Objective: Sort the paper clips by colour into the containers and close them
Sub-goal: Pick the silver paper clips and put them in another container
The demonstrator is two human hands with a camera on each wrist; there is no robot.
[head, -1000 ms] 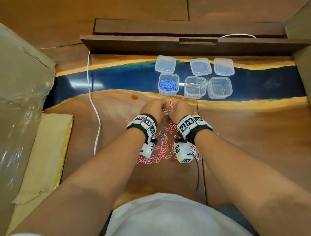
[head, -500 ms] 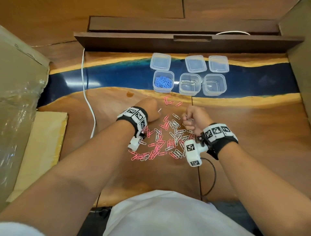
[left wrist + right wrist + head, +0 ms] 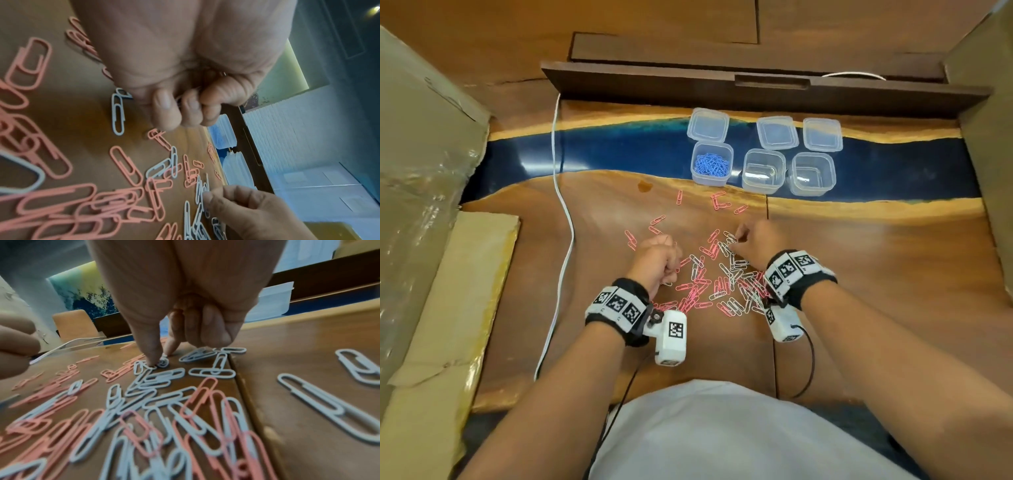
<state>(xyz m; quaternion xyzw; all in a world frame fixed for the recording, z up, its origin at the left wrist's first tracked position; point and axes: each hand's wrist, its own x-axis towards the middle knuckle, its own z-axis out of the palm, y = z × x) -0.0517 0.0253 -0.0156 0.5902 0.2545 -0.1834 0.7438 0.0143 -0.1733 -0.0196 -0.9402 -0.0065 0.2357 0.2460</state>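
Note:
Pink and white paper clips lie scattered in a pile on the wooden table. My left hand hovers at the pile's left edge. It is curled into a fist with thin wire ends showing between the fingers. My right hand is at the pile's far right. Its thumb and forefinger pinch a white clip that lies on the wood, the other fingers tucked in. One open container holds blue clips. Two open containers beside it look empty.
Three clear lids lie behind the containers on the blue resin strip. A white cable runs down the left of the table. Cardboard stands at the left, and a dark wooden ledge lines the back.
A second ago both hands were together at the pile's far end. They have parted; the left fist has drawn back towards me, and the right hand has come down on a white clip.

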